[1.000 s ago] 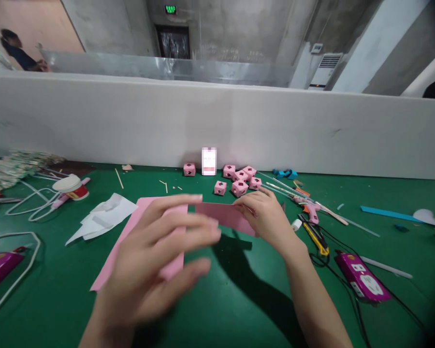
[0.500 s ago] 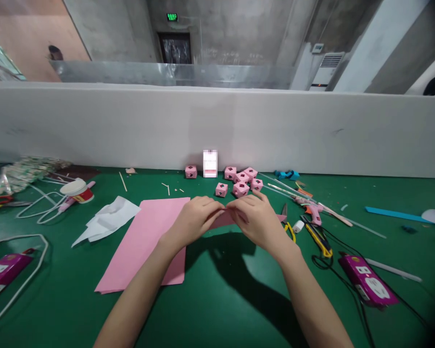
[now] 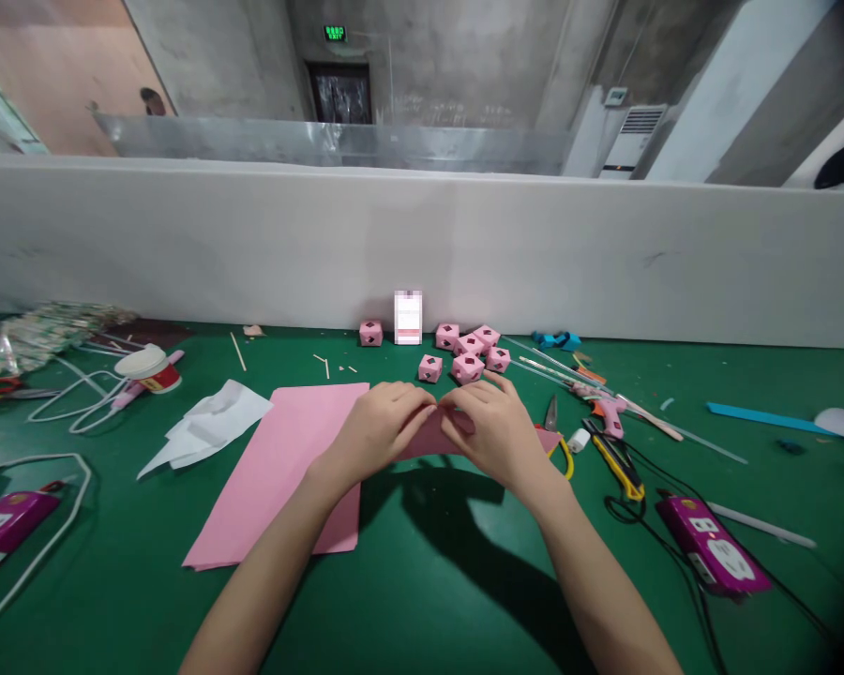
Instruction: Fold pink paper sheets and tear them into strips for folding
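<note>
Past my green tabletop I face a long white partition, and over it I see a grey concrete wall, a dark door beneath a glowing green exit sign, and a pinkish wall at left.

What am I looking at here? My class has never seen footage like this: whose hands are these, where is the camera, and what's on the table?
There is no machine here. A person works bare-handed, and the view comes from a camera worn on that person's head, facing forward and down. So the left hand appears at left and the right hand at right. Their fingertips pinch a pink strip above the green table.

At left lie larger pink sheets and crumpled white paper. Beyond the hands sit small pink boxes, near a pale partition. At right are scissors, a yellow cutter and a pink glue gun.
</note>
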Demonstrator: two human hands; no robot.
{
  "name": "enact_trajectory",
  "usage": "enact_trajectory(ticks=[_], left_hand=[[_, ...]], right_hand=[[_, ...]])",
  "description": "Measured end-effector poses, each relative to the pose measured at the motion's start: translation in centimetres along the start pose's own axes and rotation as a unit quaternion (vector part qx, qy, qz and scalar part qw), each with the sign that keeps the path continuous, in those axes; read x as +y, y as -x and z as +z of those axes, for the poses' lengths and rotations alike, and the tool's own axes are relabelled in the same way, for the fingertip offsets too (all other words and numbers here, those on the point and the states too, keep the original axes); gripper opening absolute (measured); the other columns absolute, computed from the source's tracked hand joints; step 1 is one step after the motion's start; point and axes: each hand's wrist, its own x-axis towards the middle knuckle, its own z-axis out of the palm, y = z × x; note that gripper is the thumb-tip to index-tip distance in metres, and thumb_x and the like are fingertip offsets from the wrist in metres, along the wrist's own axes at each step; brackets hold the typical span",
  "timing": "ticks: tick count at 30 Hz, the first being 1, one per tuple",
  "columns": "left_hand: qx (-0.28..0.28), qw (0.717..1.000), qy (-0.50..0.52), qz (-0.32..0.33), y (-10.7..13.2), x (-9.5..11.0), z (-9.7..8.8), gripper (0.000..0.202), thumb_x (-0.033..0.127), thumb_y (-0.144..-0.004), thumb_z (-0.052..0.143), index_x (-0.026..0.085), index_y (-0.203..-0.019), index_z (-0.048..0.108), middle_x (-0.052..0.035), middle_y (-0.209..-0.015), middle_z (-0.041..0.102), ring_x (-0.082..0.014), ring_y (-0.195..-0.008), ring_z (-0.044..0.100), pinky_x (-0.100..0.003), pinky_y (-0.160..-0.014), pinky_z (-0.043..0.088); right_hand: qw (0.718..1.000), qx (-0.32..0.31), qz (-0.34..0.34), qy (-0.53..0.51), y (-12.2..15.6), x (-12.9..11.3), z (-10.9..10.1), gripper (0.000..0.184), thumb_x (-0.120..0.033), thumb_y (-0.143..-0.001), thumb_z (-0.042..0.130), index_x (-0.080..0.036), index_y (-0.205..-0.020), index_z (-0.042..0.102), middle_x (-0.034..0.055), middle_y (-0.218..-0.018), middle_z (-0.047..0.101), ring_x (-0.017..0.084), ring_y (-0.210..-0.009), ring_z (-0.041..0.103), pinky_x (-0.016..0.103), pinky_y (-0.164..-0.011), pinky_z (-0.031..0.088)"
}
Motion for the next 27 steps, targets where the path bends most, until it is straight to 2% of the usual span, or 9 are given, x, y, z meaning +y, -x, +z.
enact_trajectory(ticks=[6,10,18,27], left_hand=[[0.0,1.0,-0.013,0.006,0.0,-0.3,0.1,0.02,0.024,-0.101,0.045,0.019,-0.094,0.063,-0.0045,-0.092,0.072,-0.0193,-0.085,0.064,-0.034,-0.076,0.047],[0.01,1.0,-0.014,-0.009,0.0,-0.9,-0.5,0.02,0.025,-0.101,0.045,0.02,-0.094,0.063,-0.0034,-0.09,0.071,-0.0189,-0.083,0.063,-0.034,-0.075,0.046],[0.026,0.998,-0.015,-0.054,0.4,-2.3,-2.1,0.02,0.027,-0.1,0.047,0.021,-0.091,0.064,-0.0025,-0.089,0.071,-0.0187,-0.083,0.062,-0.033,-0.074,0.045],[0.037,0.996,-0.041,-0.073,0.7,-3.3,-2.9,0.021,0.027,-0.1,0.046,0.021,-0.091,0.064,-0.0027,-0.09,0.072,-0.0191,-0.084,0.062,-0.034,-0.076,0.045]], right_hand=[[1.0,-0.024,0.01,-0.004,0.1,1.0,0.1,0.007,-0.024,-0.089,0.06,-0.022,-0.085,0.066,0.0019,-0.08,0.074,0.02,-0.083,0.066,0.042,-0.102,0.036],[0.999,-0.036,0.032,-0.004,0.0,1.7,-0.3,0.009,-0.023,-0.089,0.06,-0.021,-0.086,0.068,0.0018,-0.078,0.074,0.018,-0.075,0.066,0.04,-0.1,0.038],[0.995,-0.044,0.089,-0.007,-0.2,3.2,-1.4,0.01,-0.019,-0.084,0.061,-0.022,-0.079,0.07,0.0002,-0.072,0.071,0.018,-0.07,0.063,0.03,-0.078,0.043],[0.992,-0.044,0.116,-0.01,0.2,5.1,-1.8,0.014,-0.023,-0.086,0.058,-0.023,-0.08,0.071,0.0003,-0.075,0.072,0.018,-0.069,0.062,0.028,-0.069,0.04]])
